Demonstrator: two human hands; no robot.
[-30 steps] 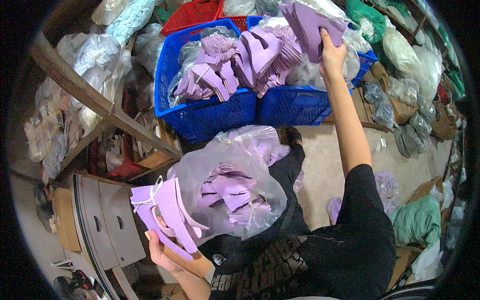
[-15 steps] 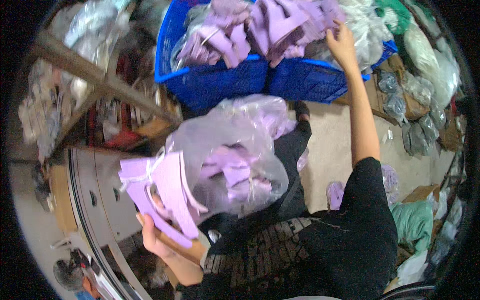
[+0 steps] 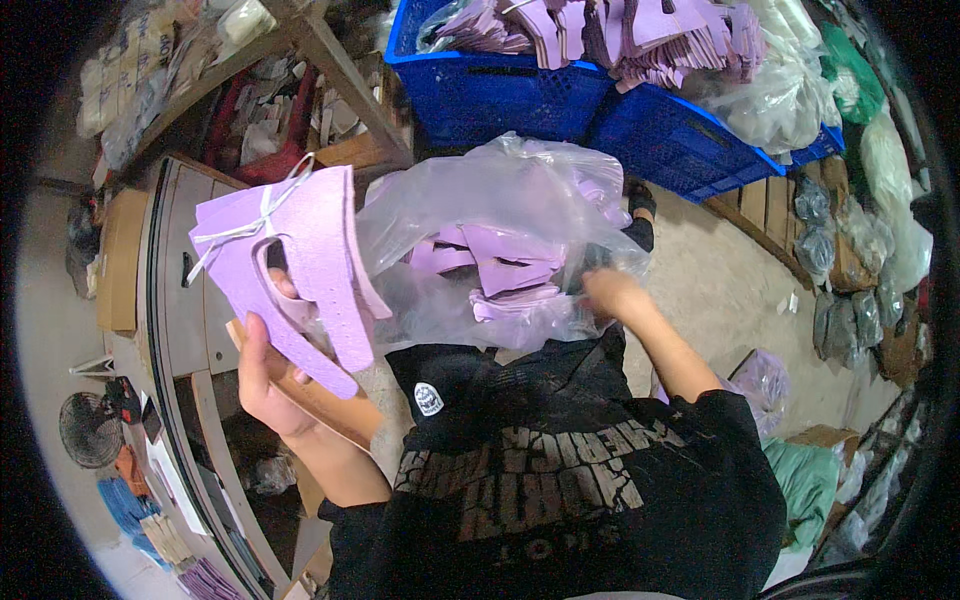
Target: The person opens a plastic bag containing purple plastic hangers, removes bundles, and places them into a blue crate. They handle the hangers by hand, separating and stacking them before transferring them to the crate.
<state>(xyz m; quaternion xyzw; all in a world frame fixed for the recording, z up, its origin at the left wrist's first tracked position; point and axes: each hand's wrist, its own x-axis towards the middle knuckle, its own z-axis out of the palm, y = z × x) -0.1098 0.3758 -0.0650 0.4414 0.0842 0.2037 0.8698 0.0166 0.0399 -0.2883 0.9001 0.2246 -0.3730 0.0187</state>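
My left hand grips a bundle of lilac cut pieces, curved like shoe parts and tied at the top with white string. Its thumb lies on the near side, with fingertips showing through the cut-out. Over my lap lies a clear plastic bag with more lilac pieces stacked inside. At the bag's right edge, my right hand is curled on the plastic, slightly blurred, its fingertips mostly hidden.
Two blue crates ahead hold lilac stacks and clear plastic. A wooden frame and grey drawer cabinet stand left. Bagged bundles line the right side. A green sack lies at the lower right.
My right hand has come back from the lilac pieces in the crate to the bag's right edge. My left hand has raised the tied bundle and shifted it left. The view has tilted down.
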